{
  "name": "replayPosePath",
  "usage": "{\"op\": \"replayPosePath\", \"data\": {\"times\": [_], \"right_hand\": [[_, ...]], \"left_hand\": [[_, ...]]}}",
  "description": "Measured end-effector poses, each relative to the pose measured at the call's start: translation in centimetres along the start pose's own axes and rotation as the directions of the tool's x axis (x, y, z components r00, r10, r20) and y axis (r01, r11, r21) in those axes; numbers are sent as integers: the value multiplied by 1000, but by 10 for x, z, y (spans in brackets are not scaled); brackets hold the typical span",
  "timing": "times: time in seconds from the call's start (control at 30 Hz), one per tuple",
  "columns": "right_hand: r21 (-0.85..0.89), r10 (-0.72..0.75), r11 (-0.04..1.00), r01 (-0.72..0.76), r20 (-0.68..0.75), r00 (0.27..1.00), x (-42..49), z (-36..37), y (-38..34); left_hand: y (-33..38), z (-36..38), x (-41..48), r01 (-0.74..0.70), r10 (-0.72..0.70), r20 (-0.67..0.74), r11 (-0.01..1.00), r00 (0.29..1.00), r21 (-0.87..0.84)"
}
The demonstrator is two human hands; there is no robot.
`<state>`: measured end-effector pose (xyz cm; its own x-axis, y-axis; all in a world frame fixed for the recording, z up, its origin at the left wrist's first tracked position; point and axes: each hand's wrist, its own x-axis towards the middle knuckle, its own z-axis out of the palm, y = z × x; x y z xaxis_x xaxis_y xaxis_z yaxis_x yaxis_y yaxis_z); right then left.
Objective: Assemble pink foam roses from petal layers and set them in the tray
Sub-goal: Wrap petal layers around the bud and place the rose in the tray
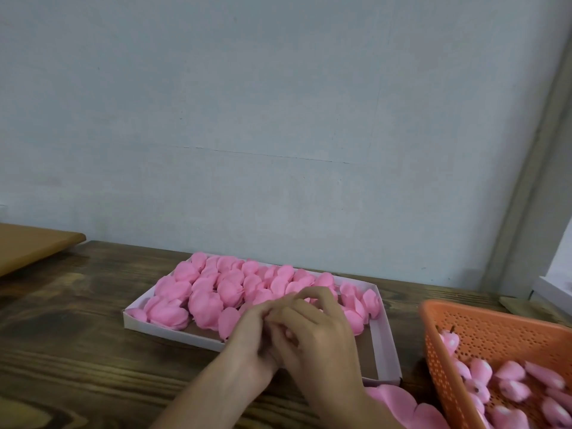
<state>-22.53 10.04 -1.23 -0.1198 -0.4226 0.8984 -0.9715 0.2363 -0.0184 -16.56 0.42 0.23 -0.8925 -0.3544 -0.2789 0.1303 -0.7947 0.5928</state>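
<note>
Together, left hand and right hand pinch a half-hidden pink foam piece over the white cardboard tray.

A single camera, worn on the person's head, gives the only view. It faces forward and slightly down across the desk toward the wall, which fills more than the upper half. The view is tilted, so the desk's far edge slopes down to the right. The left hand and right hand sit close, low in the middle. An orange basket is cut off at the lower right corner.
</note>
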Motion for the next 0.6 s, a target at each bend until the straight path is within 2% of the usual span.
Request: {"op": "replayPosePath", "data": {"times": [0.13,0.27,0.4,0.53,0.6], "right_hand": [[166,163,972,-166,36,986,-3,2,3],[307,285,895,-323,162,945,-3,1,4],[279,291,902,-330,171,941,-4,0,4],[198,258,944,-265,63,964,-5,2,7],[183,249,951,-251,36,968,-5,3,8]], "left_hand": [[4,0,0,-28,28,18,1000,999,7],[13,1,-4,-61,62,-17,998,998,23],[17,2,-1,-118,116,-24,990,993,-79],[13,9,-7,-118,121,96,993,988,-28],[12,12,-7,-123,122,103,992,987,8]]}}
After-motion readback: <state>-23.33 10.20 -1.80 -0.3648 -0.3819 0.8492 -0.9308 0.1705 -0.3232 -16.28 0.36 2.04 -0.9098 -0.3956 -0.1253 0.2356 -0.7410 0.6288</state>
